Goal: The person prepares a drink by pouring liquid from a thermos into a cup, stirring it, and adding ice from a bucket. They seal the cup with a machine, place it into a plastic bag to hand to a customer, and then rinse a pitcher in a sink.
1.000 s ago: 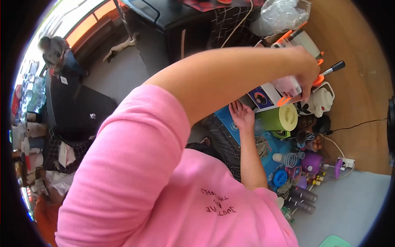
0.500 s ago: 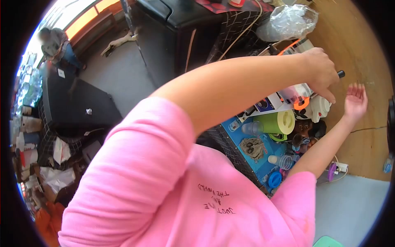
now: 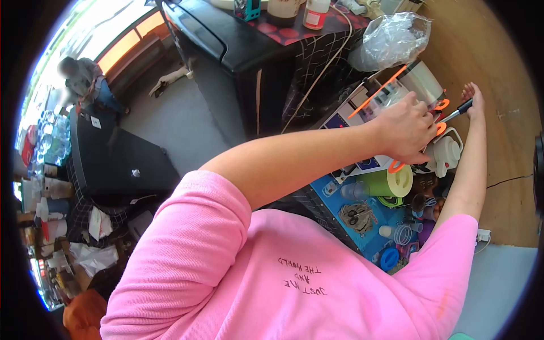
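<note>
My left hand point(image 3: 407, 129) is bent over a clear plastic box with orange trim point(image 3: 378, 90), its fingers curled down onto it. An orange loop point(image 3: 396, 166) shows under the thumb, and the fingertips' contact is partly hidden. My right hand point(image 3: 477, 103) is at the black handle of a tool with a metal shaft point(image 3: 464, 106). The handle end sits in the hand, with some fingertips pointing up, and the shaft's far end is hidden. A white kettle-like appliance point(image 3: 447, 153) stands below, with a green jug with a pale lid point(image 3: 399, 180) beside it.
Scissors point(image 3: 352, 217), clear cups point(image 3: 403, 233) and a blue lid point(image 3: 390, 259) lie on a blue mat point(image 3: 368, 241). A crumpled plastic bag point(image 3: 396, 39) is above the box. Black furniture point(image 3: 209, 39) stands left. Another person point(image 3: 85, 85) sits in the background.
My left hand has moved left and down, along with the orange-trimmed box. My right hand has moved up and left, from open and apart to the black handle.
</note>
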`<state>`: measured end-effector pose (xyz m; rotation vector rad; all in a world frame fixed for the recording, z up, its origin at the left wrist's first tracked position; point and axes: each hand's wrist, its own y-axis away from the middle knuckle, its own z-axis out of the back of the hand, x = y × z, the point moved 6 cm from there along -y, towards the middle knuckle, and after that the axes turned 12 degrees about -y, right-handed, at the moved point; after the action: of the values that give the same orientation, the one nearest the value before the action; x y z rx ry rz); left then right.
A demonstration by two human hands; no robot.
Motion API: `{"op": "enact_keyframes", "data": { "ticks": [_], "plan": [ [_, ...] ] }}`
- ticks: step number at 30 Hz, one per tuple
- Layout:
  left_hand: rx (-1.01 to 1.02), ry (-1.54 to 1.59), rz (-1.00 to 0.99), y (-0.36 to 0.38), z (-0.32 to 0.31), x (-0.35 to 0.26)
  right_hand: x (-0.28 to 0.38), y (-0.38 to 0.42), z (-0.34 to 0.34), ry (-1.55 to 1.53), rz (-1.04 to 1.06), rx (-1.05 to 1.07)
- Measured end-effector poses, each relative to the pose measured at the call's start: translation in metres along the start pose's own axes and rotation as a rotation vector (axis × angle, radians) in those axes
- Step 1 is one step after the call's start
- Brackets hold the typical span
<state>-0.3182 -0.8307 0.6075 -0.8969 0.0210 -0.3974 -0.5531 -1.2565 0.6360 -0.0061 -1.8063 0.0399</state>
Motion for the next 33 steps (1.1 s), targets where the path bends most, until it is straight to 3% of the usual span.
{"op": "enact_keyframes", "data": {
  "ticks": [2,4,5,8,9,10,11,12,13,20,23,26,28,30,33],
  "plan": [
    [-0.025,0.015,0.005,0.001,0.001,-0.001,0.006,0.049,-0.023,0.015,-0.050,-0.019],
    [-0.050,0.026,0.005,0.003,0.002,-0.002,0.029,0.105,-0.043,-0.002,0.185,0.031],
    [-0.080,0.032,0.028,0.003,0.003,-0.002,0.044,0.207,-0.072,-0.108,0.364,-0.126],
    [-0.145,0.055,0.026,0.000,0.008,0.001,0.005,0.383,-0.071,-0.080,0.783,-0.153],
    [-0.129,0.089,0.051,-0.001,0.010,0.000,-0.018,0.425,-0.068,-0.043,1.016,0.069],
    [-0.119,0.123,0.064,-0.004,0.009,0.001,-0.039,0.459,-0.070,0.168,1.241,0.081],
    [-0.122,0.160,0.083,-0.004,0.006,0.001,-0.055,0.481,-0.072,0.089,1.241,0.174],
    [-0.124,0.170,0.051,-0.004,0.006,-0.002,-0.067,0.502,-0.075,0.200,1.358,0.173],
    [-0.135,0.159,0.057,-0.005,0.006,-0.001,-0.075,0.512,-0.077,0.116,1.465,0.259],
    [-0.133,0.128,0.033,-0.015,0.020,-0.006,-0.074,0.512,-0.077,0.039,1.453,0.158],
    [0.234,0.090,0.104,-0.035,0.019,-0.009,-0.072,0.515,-0.078,0.042,1.421,0.158],
    [0.307,0.184,0.166,-0.061,0.017,0.003,-0.072,0.519,-0.074,0.038,1.372,0.135],
    [0.204,0.230,0.138,-0.064,0.006,0.008,-0.070,0.514,-0.074,0.086,1.288,0.205],
    [0.550,0.177,0.078,-0.057,-0.016,0.004,-0.065,0.514,-0.071,0.133,1.273,0.290],
    [0.465,0.192,0.094,-0.053,-0.016,0.003,-0.053,0.506,-0.074,0.201,1.270,0.397]
  ]
}}
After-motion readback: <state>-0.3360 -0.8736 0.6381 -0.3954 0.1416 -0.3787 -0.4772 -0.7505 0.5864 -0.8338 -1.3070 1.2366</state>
